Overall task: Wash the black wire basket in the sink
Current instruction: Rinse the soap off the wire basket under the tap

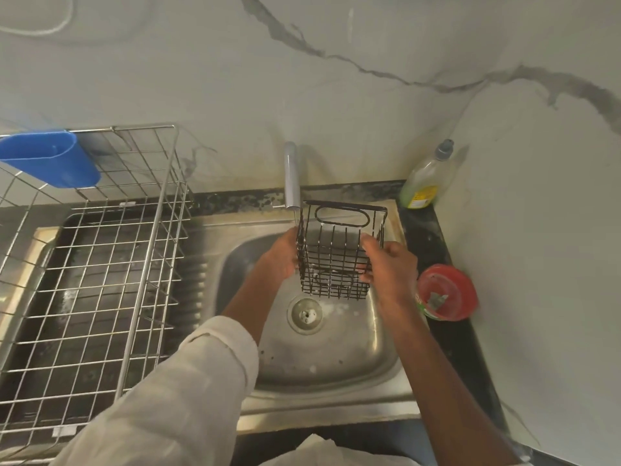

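I hold the black wire basket [339, 250] tilted above the steel sink [336, 351], just under the grey tap spout [291, 176]. A thin stream of water runs from the spout onto the basket's left edge. My left hand [280, 257] grips the basket's left side. On the right side, my right hand [391, 267] has its fingers curled round the wires. White foam clings to the basket's lower wires. The drain [305, 315] lies below, with foam specks around it.
A steel dish rack [100, 264] fills the drainboard on the left, with a blue plastic holder [50, 159] hung on its back rim. A bottle of green dish liquid [426, 178] stands in the right corner. A red-lidded tub [447, 292] sits on the dark counter by my right wrist.
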Demonstrator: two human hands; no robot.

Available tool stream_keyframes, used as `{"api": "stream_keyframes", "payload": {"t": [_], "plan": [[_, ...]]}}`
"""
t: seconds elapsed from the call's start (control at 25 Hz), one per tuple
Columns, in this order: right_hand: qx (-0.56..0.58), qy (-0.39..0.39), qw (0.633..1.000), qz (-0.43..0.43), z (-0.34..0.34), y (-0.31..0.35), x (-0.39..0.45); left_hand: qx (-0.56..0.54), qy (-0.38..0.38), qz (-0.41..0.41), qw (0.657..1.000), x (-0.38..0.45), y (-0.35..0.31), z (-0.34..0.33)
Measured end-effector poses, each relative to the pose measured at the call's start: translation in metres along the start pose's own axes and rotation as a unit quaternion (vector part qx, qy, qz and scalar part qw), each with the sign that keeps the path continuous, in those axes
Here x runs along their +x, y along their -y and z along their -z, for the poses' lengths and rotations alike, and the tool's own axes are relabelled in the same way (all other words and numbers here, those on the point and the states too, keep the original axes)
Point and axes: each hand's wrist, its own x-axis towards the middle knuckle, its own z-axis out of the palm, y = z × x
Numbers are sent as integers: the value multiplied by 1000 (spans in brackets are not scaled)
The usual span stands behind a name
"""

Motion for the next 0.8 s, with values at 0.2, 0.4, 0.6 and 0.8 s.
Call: {"api": "stream_keyframes", "payload": {"t": [0.2,0.4,0.6,0.8], "plan": [[-60,2,998,18,-16,1,-5,9,24,11,1000,-14,13,23],[-119,56,990,55,-34,-2,-27,-105,-22,8,994,-31,25,45],[-119,104,985,69,-31,1,-37,-132,-46,-33,990,-47,34,56],[-116,145,979,79,-49,11,-40,-92,-47,-94,990,-59,37,77]]}}
